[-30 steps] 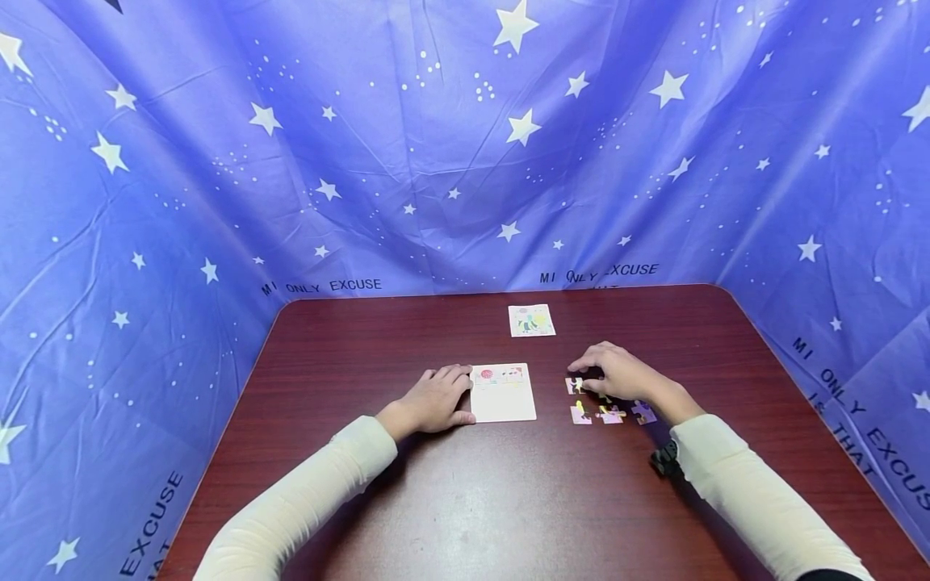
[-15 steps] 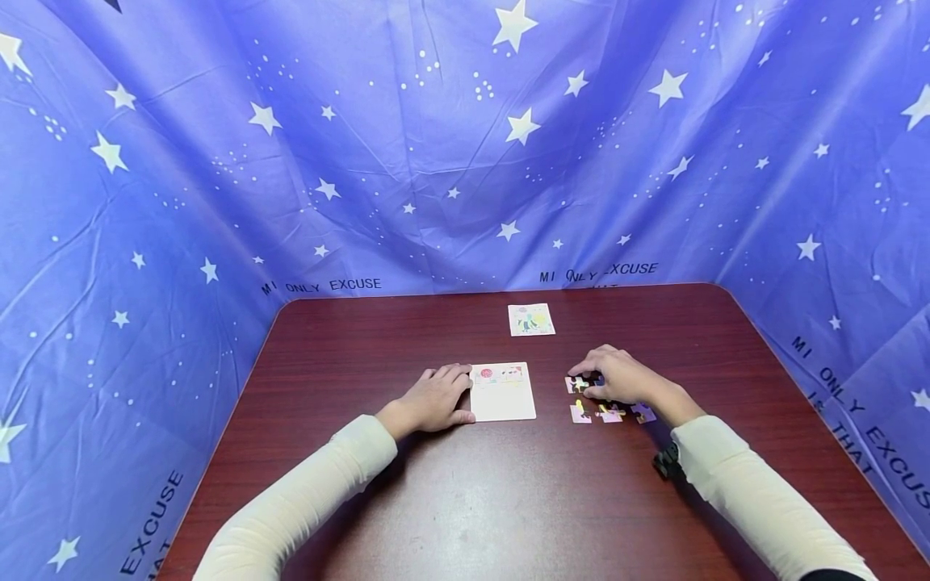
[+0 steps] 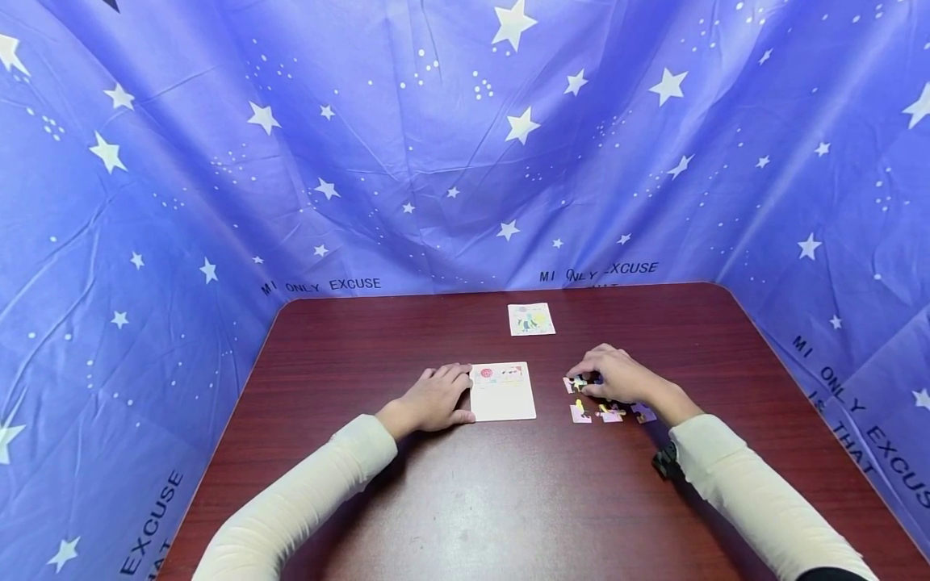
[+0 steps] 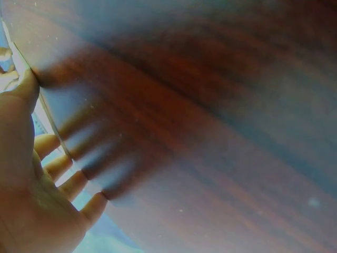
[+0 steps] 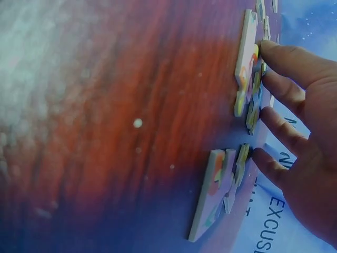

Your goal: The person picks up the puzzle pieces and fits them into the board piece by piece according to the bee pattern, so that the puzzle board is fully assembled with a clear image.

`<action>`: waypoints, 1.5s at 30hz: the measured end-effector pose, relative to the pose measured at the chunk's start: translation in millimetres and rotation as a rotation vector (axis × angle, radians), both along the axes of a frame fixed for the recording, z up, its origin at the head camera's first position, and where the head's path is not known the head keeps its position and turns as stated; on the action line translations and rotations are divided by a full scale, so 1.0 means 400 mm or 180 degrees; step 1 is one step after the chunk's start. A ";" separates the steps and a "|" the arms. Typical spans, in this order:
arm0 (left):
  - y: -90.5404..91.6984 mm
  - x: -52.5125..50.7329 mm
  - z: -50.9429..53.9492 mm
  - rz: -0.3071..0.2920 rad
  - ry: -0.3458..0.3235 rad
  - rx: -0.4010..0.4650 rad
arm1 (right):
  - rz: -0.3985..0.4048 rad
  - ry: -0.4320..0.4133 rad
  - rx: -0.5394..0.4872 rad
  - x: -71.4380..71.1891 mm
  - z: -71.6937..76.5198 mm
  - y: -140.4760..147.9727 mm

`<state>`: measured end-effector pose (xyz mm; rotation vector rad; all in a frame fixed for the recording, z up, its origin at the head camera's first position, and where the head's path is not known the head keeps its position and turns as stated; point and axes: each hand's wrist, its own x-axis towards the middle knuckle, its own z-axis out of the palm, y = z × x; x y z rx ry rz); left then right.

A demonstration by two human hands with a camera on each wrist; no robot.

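Observation:
A white square board with a printed strip along its top lies on the table. My left hand rests against its left side, fingers spread along the edge; the left wrist view also shows the hand touching the board's thin edge. To the right, my right hand pinches a puzzle piece between thumb and fingers and partly covers other pieces. In front of it lie a pink and yellow piece and another piece. The right wrist view shows the right hand low at the pieces.
A small picture card lies farther back on the dark red table. A purple piece lies beside my right wrist, which bears a black device. Blue star-patterned cloth surrounds the table's back and sides.
My right fingers have closed around the upper left puzzle piece, which has shifted slightly to the left. The left hand and the board have stayed in place.

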<state>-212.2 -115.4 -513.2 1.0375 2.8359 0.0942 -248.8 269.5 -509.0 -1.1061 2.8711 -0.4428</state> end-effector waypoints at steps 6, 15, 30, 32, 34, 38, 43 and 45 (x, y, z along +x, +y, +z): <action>0.000 -0.002 -0.002 -0.0002 0.0012 -0.0025 | -0.0051 -0.0114 -0.0016 -0.002 0.001 -0.003; 0.001 -0.003 -0.002 0.0002 0.0016 -0.0026 | -0.0040 -0.0108 -0.0042 -0.008 0.006 -0.012; 0.001 -0.002 -0.002 -0.0010 0.0028 -0.0035 | -0.0070 -0.0025 -0.0222 -0.008 0.013 -0.029; 0.001 -0.001 0.000 -0.0015 0.0013 -0.0030 | -0.0057 -0.0023 -0.0234 -0.008 0.013 -0.036; 0.001 0.000 0.002 -0.0021 -0.0002 -0.0026 | -0.0060 -0.0011 -0.0240 -0.009 0.013 -0.043; 0.001 0.000 0.004 -0.0025 -0.0007 -0.0010 | -0.0062 0.0022 -0.0287 -0.011 0.011 -0.059; 0.000 0.000 0.001 -0.0023 0.0009 -0.0004 | -0.0049 -0.0002 -0.0381 -0.013 0.007 -0.085; 0.000 0.000 0.001 -0.0023 0.0008 0.0003 | -0.0049 -0.0028 -0.0397 -0.013 0.005 -0.097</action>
